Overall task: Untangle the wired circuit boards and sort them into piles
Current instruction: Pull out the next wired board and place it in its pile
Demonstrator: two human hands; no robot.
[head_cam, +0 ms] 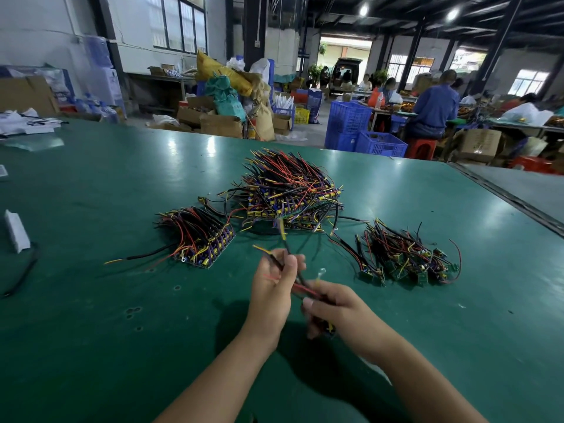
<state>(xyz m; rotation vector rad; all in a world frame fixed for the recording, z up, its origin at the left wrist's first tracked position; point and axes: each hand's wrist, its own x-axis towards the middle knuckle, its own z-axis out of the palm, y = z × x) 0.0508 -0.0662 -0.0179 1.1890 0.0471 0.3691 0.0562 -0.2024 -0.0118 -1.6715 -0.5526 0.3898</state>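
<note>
The left hand (276,280) pinches the wires (286,243), the right hand (334,312) grips what seems the board (330,328); they should draw apart slowly, sparing snagged leads

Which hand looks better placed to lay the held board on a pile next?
Right, probably: the right hand grips the board itself, while the left hand only pinches its wires.
</note>
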